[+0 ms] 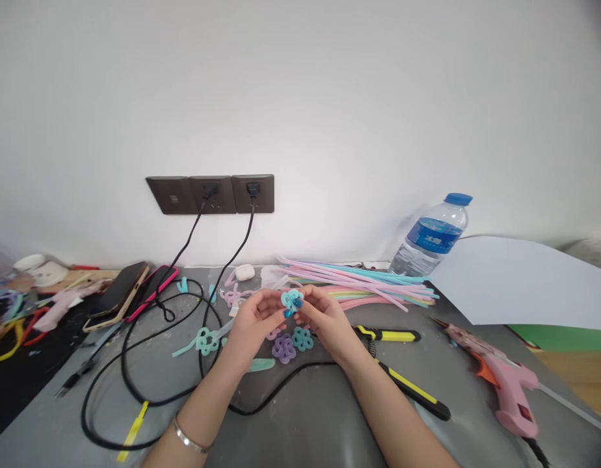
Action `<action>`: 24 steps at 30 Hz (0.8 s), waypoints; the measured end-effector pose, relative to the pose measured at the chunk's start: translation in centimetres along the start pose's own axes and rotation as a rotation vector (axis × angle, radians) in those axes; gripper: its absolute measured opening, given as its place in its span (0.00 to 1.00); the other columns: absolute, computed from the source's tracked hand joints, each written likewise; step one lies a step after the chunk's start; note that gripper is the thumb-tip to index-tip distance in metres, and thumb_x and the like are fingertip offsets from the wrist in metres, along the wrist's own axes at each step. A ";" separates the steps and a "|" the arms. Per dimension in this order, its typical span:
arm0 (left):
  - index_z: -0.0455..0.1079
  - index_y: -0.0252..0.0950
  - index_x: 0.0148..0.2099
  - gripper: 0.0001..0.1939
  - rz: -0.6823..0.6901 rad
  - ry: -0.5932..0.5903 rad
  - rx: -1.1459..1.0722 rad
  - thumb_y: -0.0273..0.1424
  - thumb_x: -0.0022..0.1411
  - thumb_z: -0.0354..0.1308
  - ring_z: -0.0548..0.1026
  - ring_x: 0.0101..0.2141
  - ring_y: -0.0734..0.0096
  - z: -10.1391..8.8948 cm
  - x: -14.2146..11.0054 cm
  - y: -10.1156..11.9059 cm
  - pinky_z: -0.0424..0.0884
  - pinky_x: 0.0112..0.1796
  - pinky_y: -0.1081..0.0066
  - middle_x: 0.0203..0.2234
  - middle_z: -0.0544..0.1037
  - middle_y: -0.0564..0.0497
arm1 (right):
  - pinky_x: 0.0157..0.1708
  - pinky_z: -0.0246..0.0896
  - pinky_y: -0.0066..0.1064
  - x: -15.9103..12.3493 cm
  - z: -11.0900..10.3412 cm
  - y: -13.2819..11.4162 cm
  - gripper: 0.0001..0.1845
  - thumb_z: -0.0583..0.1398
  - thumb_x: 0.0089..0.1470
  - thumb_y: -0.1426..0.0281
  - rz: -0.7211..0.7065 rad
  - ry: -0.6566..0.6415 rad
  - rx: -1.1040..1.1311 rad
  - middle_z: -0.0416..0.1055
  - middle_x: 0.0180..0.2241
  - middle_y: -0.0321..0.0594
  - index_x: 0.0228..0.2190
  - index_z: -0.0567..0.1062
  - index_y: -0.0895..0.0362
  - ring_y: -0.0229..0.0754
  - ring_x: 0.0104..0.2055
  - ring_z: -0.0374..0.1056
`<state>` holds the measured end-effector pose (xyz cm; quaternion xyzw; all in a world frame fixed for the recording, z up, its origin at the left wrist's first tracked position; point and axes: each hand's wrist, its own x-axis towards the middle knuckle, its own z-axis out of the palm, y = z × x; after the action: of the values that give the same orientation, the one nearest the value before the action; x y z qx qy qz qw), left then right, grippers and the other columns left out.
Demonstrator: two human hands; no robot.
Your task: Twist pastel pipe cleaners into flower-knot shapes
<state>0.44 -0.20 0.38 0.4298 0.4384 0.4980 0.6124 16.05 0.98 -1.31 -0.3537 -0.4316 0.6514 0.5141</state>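
Teal pipe-cleaner flower is held up between both hands, above the grey table, pinched at the fingertips. Left hand grips its left edge, right hand its right. Purple flower and teal flower lie just below, near side.

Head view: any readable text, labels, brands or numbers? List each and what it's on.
Nothing can be read for certain.
Water bottle: blue label with white characters, too blurred to read.
Wall socket panels: no markings visible.
Pink glue gun: no legible text.
Phones: face-down cases, no legible text.
The teal pipe-cleaner flower held between the left hand and right hand bears no writing.
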 end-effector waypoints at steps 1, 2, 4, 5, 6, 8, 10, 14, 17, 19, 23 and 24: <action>0.74 0.35 0.38 0.17 0.000 0.002 -0.007 0.34 0.46 0.72 0.76 0.32 0.69 0.1 0.0 0.0 0.73 0.28 0.74 0.32 0.79 0.49 | 0.27 0.60 0.27 0.0 0.0 0.1 0.19 0.70 0.44 0.56 0.011 -0.007 0.033 0.71 0.27 0.34 0.29 0.73 0.55 0.35 0.25 0.64; 0.73 0.36 0.38 0.18 0.002 0.007 -0.010 0.34 0.45 0.72 0.76 0.31 0.69 0.1 0.0 -0.1 0.73 0.28 0.74 0.31 0.79 0.50 | 0.27 0.61 0.27 0.0 0.0 0.1 0.18 0.71 0.43 0.56 0.022 -0.011 0.053 0.71 0.28 0.34 0.29 0.74 0.55 0.34 0.25 0.64; 0.71 0.36 0.38 0.18 0.008 0.021 -0.007 0.34 0.45 0.72 0.75 0.29 0.70 0.2 0.0 -0.1 0.72 0.27 0.74 0.29 0.79 0.51 | 0.26 0.60 0.27 0.0 0.0 0.1 0.18 0.71 0.42 0.57 0.041 -0.003 0.054 0.71 0.27 0.34 0.29 0.75 0.56 0.34 0.24 0.63; 0.71 0.36 0.38 0.18 0.011 0.026 -0.002 0.34 0.45 0.72 0.75 0.28 0.70 0.2 0.0 -0.1 0.71 0.27 0.74 0.28 0.78 0.51 | 0.25 0.60 0.27 0.0 -0.1 0.1 0.19 0.71 0.42 0.56 0.047 0.006 0.044 0.71 0.27 0.34 0.29 0.75 0.56 0.34 0.23 0.63; 0.71 0.36 0.38 0.18 0.013 0.028 0.006 0.34 0.45 0.71 0.74 0.28 0.71 0.2 0.0 0.0 0.70 0.27 0.74 0.27 0.78 0.51 | 0.25 0.60 0.27 0.0 -0.1 0.1 0.19 0.71 0.41 0.56 0.054 0.013 0.032 0.71 0.26 0.34 0.29 0.75 0.56 0.34 0.23 0.62; 0.70 0.36 0.37 0.18 0.015 0.026 0.020 0.34 0.45 0.71 0.73 0.25 0.73 0.2 -0.1 0.1 0.68 0.26 0.76 0.26 0.78 0.52 | 0.25 0.59 0.27 0.0 -0.3 0.0 0.19 0.71 0.41 0.56 0.071 0.016 0.014 0.71 0.25 0.34 0.29 0.76 0.56 0.34 0.22 0.62; 0.70 0.36 0.37 0.18 -0.017 0.005 0.025 0.35 0.46 0.71 0.70 0.22 0.76 0.1 -0.1 0.4 0.63 0.24 0.77 0.24 0.77 0.54 | 0.24 0.59 0.26 0.0 -0.4 -0.1 0.19 0.71 0.41 0.56 0.086 0.013 -0.005 0.71 0.25 0.35 0.29 0.76 0.57 0.34 0.22 0.62; 0.69 0.36 0.38 0.21 -0.182 -0.050 0.021 0.37 0.45 0.72 0.66 0.20 0.79 -0.5 -0.3 1.0 0.58 0.22 0.78 0.22 0.74 0.56 | 0.23 0.57 0.25 0.0 -0.6 -0.4 0.19 0.71 0.41 0.56 0.083 -0.011 -0.076 0.69 0.23 0.33 0.26 0.75 0.58 0.33 0.22 0.62; 0.70 0.35 0.39 0.20 -0.246 -0.094 0.043 0.36 0.45 0.71 0.66 0.20 0.79 -1.0 -0.4 1.4 0.57 0.21 0.78 0.22 0.74 0.56 | 0.22 0.56 0.26 -0.1 -0.7 -0.7 0.19 0.72 0.40 0.57 0.108 -0.063 -0.096 0.69 0.23 0.32 0.24 0.75 0.58 0.32 0.21 0.61; 0.71 0.35 0.39 0.17 -0.221 -0.131 0.069 0.35 0.48 0.70 0.66 0.20 0.78 -1.2 -0.3 1.4 0.58 0.22 0.78 0.22 0.74 0.55 | 0.23 0.56 0.26 -0.1 -0.8 -0.7 0.18 0.72 0.41 0.57 0.134 -0.084 -0.084 0.69 0.24 0.32 0.24 0.75 0.58 0.32 0.21 0.61; 0.74 0.37 0.41 0.12 0.024 -0.118 0.195 0.29 0.51 0.66 0.73 0.27 0.71 -1.2 0.0 0.9 0.66 0.26 0.75 0.30 0.78 0.50 | 0.24 0.57 0.26 0.0 -0.9 -0.5 0.19 0.72 0.41 0.57 0.155 -0.041 -0.026 0.69 0.22 0.32 0.24 0.74 0.58 0.33 0.21 0.61; 0.75 0.38 0.41 0.12 0.106 -0.086 0.254 0.27 0.51 0.65 0.74 0.30 0.69 -1.2 0.1 0.7 0.68 0.28 0.74 0.31 0.79 0.49 | 0.24 0.57 0.26 0.1 -0.8 -0.4 0.19 0.72 0.40 0.57 0.156 -0.027 -0.013 0.68 0.21 0.32 0.23 0.73 0.58 0.33 0.21 0.62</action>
<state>-0.85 0.07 0.81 0.5472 0.4482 0.4513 0.5440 16.96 1.27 -1.23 -0.3810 -0.4136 0.6914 0.4536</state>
